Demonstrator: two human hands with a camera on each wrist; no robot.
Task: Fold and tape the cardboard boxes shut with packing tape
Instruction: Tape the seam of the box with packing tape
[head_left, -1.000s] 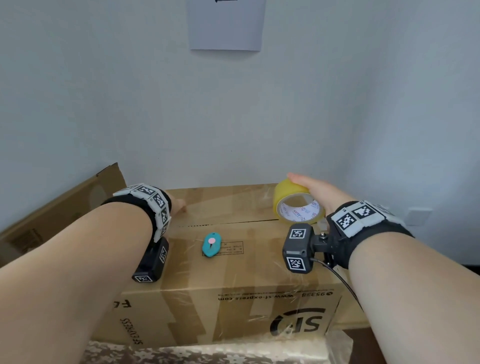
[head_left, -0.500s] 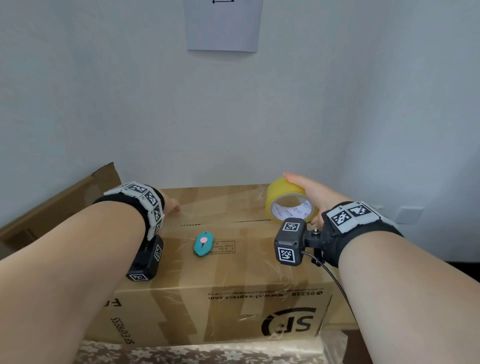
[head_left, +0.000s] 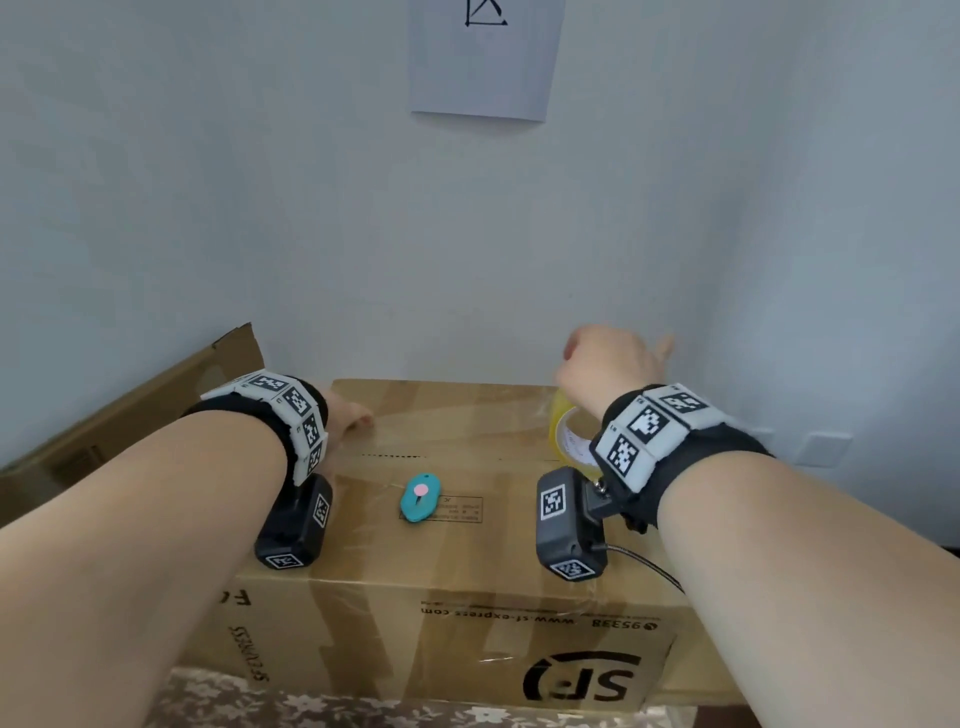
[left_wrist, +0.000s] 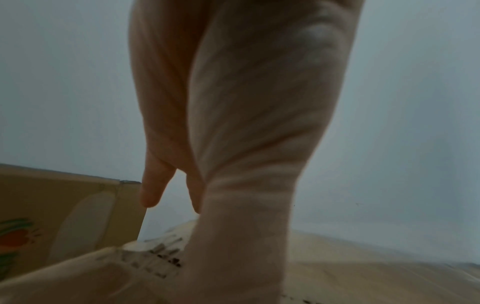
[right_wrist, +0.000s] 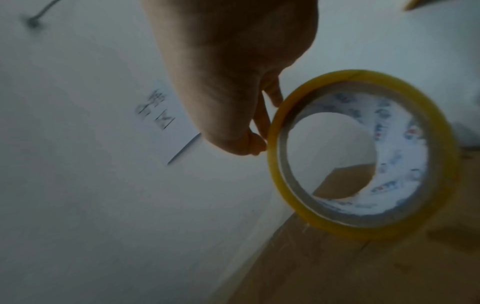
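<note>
A closed cardboard box (head_left: 467, 582) with an SF logo and clear tape across its top sits in front of me. My left hand (head_left: 349, 415) rests flat on the box's left rear top; the left wrist view shows its fingers (left_wrist: 152, 191) straight and pointing down toward the box top (left_wrist: 363, 257). A yellow tape roll (head_left: 563, 434) stands on edge at the box's right rear, half hidden by my wrist. My right hand (head_left: 605, 364) sits on top of it with its fingers curled. In the right wrist view the fingertips (right_wrist: 255, 144) press against the outer rim of the tape roll (right_wrist: 363, 226).
A teal box cutter (head_left: 420, 496) lies on the box top between my hands. A second cardboard box (head_left: 130, 421) with a raised flap stands at the left. The white wall is close behind, with a paper sheet (head_left: 485, 57) stuck on it. A floral cloth (head_left: 311, 706) lies under the box's front.
My right hand has curled its fingers on top of the tape roll, which stays at the box's right rear. The left hand has stayed on the box. My view has tilted upward.
</note>
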